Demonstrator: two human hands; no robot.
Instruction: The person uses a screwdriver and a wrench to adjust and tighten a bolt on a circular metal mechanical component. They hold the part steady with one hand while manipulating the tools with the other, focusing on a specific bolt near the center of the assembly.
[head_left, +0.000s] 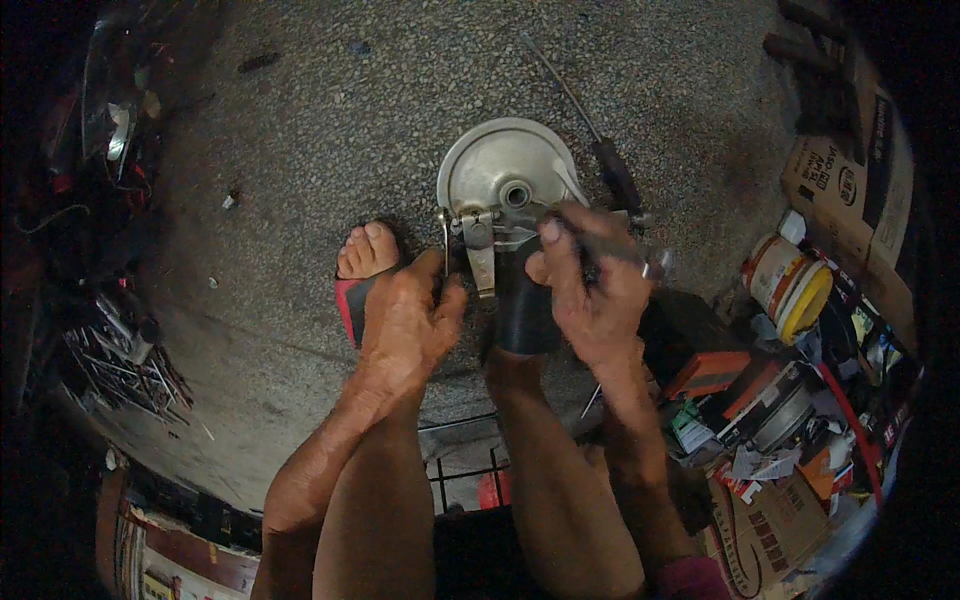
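A round silver metal brake plate [500,165] with a central hole lies on the floor between and ahead of my feet. A metal lever arm [481,265] sticks out from its near edge. My left hand [405,315] is closed around a slim wrench [446,235], whose head meets the bolt beside that lever. Over the plate's near right edge, my right hand [598,285] is curled and smeared by motion. A shiny metal end [660,265] shows beside its knuckles; what the fingers hold is hard to make out.
A screwdriver [615,175] with a dark handle lies beyond the plate. My bare-toed left foot [366,255] and dark-covered right foot [525,310] flank the work. Right: a yellow-lidded tub [800,300], boxes and a carton [850,190]. Left: a heap of metal tools [125,360].
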